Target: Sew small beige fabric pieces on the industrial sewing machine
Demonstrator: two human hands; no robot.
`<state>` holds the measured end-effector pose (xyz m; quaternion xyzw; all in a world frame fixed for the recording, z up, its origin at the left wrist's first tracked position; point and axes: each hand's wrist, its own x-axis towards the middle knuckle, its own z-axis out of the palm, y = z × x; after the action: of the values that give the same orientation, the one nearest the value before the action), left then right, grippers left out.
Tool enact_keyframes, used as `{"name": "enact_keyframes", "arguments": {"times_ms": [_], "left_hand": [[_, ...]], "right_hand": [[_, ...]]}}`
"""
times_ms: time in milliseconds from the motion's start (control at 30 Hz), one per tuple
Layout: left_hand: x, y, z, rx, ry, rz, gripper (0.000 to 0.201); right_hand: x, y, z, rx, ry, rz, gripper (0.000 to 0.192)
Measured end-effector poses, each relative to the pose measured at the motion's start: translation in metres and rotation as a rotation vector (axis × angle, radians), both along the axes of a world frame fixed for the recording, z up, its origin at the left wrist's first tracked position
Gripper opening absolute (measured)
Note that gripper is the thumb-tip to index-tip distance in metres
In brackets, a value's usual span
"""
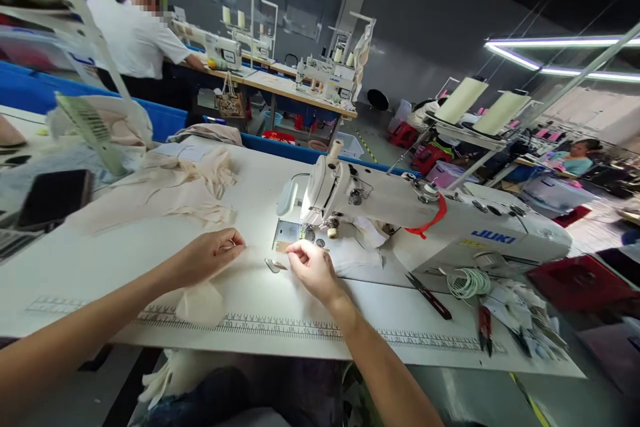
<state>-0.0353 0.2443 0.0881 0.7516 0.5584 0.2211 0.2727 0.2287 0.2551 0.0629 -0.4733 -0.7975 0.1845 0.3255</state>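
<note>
Left hand: my left hand [213, 255] rests on the desk [100, 260], fingers [235, 241] pinched on a thin pale cloth piece [203, 300] that trails toward the near edge; I judge the pinch is there to keep the cloth flat and taut.
Right hand: my right hand [313, 267] sits just in front of the needle area, fingertips [295, 252] closed together on what looks like a thread or the cloth edge; too small for me to tell which.
Cloth: one piece under my hands, lying between them and close to the metal plate [286, 233], probably so it feeds straight under the foot.
Sewing machine: one white sewing machine [425, 213] at my desk, lamp lit over the plate; I count at least three more on the desks behind.
Fabric pile: one loose heap of cream fabric [185, 187] to the left, kept within reach.
Tools: one pair of scissors [429, 295] and one red-handled clipper [484, 327] on the right, well apart from the hands.
Thread cones: two large cones [480, 107] on a stand to the right.
People: two others, one in a white shirt [133, 33] far left, one seated far right [577, 157].
</note>
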Motion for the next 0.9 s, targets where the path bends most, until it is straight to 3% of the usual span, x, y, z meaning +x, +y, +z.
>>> {"name": "enact_keyframes", "arguments": {"times_ms": [100, 200, 333, 467, 533, 600, 767, 833, 900], "left_hand": [[-0.025, 0.009, -0.005, 0.103, 0.223, 0.039, 0.03], [-0.041, 0.024, 0.004, 0.205, 0.351, 0.046, 0.029], [-0.046, 0.056, 0.024, 0.393, 0.498, 0.083, 0.029], [-0.042, 0.088, 0.023, 0.333, 0.699, 0.054, 0.022], [-0.042, 0.094, 0.021, 0.337, 0.671, 0.087, 0.026], [-0.048, 0.093, 0.027, 0.347, 0.523, 0.173, 0.029], [-0.072, 0.065, 0.067, 0.284, 0.009, 0.475, 0.037], [-0.07, 0.045, 0.072, 0.237, -0.012, 0.449, 0.042], [-0.057, 0.025, 0.061, 0.085, 0.065, 0.242, 0.05]], "right_hand": [[-0.001, -0.003, -0.004, 0.227, -0.235, -0.02, 0.016], [-0.002, -0.004, -0.008, 0.382, -0.447, -0.074, 0.017], [0.001, -0.004, -0.008, 0.407, -0.479, -0.127, 0.015], [0.012, -0.008, 0.0, 0.345, -0.444, -0.119, 0.015], [0.021, -0.01, 0.006, 0.317, -0.424, -0.107, 0.016], [0.032, -0.012, 0.01, 0.31, -0.397, -0.1, 0.016], [0.053, -0.019, 0.014, 0.324, -0.253, -0.037, 0.023], [0.054, -0.024, 0.014, 0.298, -0.182, 0.028, 0.025], [0.05, -0.028, 0.014, 0.27, -0.134, 0.088, 0.024]]}}
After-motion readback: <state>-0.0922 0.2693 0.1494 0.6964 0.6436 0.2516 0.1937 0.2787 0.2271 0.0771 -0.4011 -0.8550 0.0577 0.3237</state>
